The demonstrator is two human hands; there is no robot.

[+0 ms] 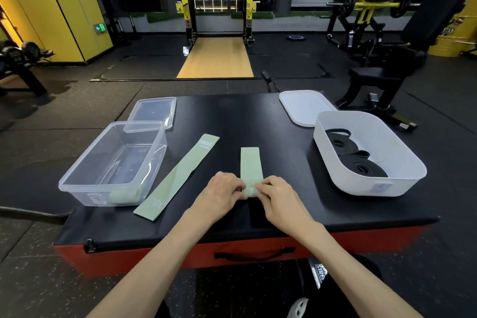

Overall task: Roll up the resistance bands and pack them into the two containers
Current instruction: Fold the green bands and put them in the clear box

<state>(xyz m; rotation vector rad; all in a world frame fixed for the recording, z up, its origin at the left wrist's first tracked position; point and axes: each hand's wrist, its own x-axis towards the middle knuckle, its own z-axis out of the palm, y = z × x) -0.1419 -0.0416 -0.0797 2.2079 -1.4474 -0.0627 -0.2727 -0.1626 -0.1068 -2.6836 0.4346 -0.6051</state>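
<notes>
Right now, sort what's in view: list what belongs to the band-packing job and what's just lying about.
Job:
- green band being rolled by left hand and right hand
- flat green band
- clear container with a green roll inside
- white container with black rolled bands
- clear lid
- white lid

Lying about:
- weight bench
- squat rack
- yellow drum

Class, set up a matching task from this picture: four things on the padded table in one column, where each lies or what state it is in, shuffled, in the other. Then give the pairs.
1. black bands
2. flat green band
3. clear tub
4. white lid

A. left side of the table
B. far right corner, off its tub
C. coiled inside the white tub
D. lying unrolled beside the clear tub

Pairs: 1-C, 2-D, 3-A, 4-B
</notes>
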